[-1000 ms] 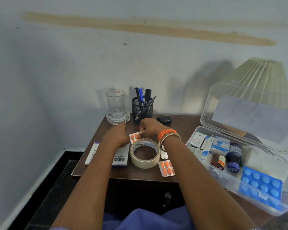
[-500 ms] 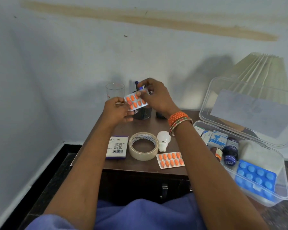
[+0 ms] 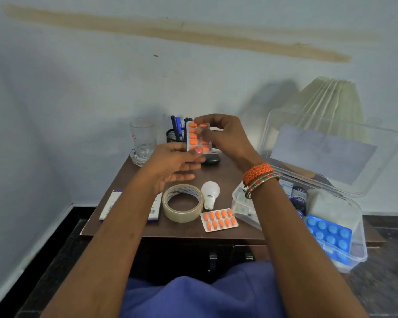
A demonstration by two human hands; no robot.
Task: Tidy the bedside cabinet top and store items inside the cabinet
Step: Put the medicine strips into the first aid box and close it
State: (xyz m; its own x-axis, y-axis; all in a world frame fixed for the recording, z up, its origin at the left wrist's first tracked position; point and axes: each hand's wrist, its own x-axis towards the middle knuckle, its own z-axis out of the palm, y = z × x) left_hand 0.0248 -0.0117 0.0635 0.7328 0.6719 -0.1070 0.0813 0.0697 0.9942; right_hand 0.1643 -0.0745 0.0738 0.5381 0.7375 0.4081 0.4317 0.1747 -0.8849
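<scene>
While the right hand [image 3: 225, 138] pinches an orange-pill blister strip [image 3: 198, 137] above the brown wooden cabinet top [image 3: 230, 171], the left hand [image 3: 172, 166] hangs slack — tape, bulb, second strip remain unstored — early going

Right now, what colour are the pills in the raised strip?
Orange pills, clearest in the head view.

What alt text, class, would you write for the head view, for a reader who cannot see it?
Above a brown bedside cabinet, the right hand pinches an upright blister strip of orange tablets, the open left hand just below it. A tape roll, bulb and second orange strip lie beside an open clear box.
</scene>
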